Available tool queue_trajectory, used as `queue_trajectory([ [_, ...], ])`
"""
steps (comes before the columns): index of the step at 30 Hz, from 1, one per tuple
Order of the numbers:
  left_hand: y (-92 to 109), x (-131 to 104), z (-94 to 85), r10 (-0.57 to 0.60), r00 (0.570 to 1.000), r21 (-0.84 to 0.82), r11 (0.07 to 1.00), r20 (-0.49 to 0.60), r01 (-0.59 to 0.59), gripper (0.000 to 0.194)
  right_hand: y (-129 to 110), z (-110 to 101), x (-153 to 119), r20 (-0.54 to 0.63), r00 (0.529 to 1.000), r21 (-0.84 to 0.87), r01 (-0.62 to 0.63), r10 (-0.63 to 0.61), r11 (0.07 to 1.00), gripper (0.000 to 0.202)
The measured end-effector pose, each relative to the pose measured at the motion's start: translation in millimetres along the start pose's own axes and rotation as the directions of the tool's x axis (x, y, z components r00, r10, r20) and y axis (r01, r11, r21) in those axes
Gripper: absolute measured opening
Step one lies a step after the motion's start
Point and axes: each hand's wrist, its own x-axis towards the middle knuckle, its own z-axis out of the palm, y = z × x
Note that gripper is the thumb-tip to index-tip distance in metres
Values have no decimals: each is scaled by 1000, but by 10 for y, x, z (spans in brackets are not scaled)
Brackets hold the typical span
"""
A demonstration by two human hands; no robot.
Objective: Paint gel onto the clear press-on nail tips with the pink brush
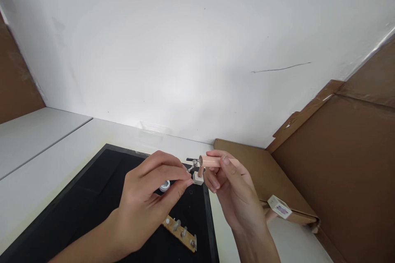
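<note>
My right hand holds a pink cylinder lying roughly level, thumb on its near side and fingers beneath. Small shiny pieces show at its left end. Fingertips and thumb of my left hand pinch together at the lower end of these pieces; I cannot tell exactly what they are. Just below the cylinder, a small white block with a pinkish stem appears between the hands. Partly behind my left hand is a small round white-rimmed container.
A black mat with a raised edge covers part of the white table. On it lies a wooden strip with several small upright pieces. A cardboard box stands at right; a white block on a pink stem is before it.
</note>
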Motion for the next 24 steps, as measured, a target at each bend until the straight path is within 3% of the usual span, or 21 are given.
queue_trajectory([
  [9,-22,-15,42,-43,999,-13,999,-16,43,17,31,32,-7,-59,998,-19,26,-27,999,31],
  [24,-39,14,29,-72,997,-50,996,-39,70,17,97,75,-12,-2,1000,10,-5,5,1000,31],
])
